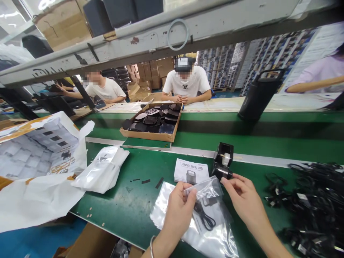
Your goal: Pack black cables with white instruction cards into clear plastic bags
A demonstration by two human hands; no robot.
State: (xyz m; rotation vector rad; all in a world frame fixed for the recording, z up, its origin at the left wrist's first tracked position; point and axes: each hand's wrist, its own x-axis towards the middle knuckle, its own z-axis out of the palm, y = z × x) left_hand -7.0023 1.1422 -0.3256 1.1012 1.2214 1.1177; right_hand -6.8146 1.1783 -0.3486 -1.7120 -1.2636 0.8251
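My left hand [180, 204] pinches the top of a clear plastic bag [212, 186] between thumb and fingers. A coiled black cable [205, 216] shows through the bag. Under it lies a stack of clear plastic bags [163, 200]. My right hand [243, 195] is at the front edge of a black tape dispenser [223, 159], which carries a small white roll. Its thumb and index finger close in at the dispenser's lower front; what is between them is too small to make out. A stack of printed leaflets [191, 170] sits just left of the dispenser.
Black cables [317, 208] are heaped at the right. A cardboard tray [150, 134] of dark parts stands ahead, with a black speaker-like cylinder [260, 95] beyond. White packets [103, 168] and an open printed bag [43, 154] lie left. Co-workers [186, 82] sit across; a metal beam [150, 39] crosses overhead.
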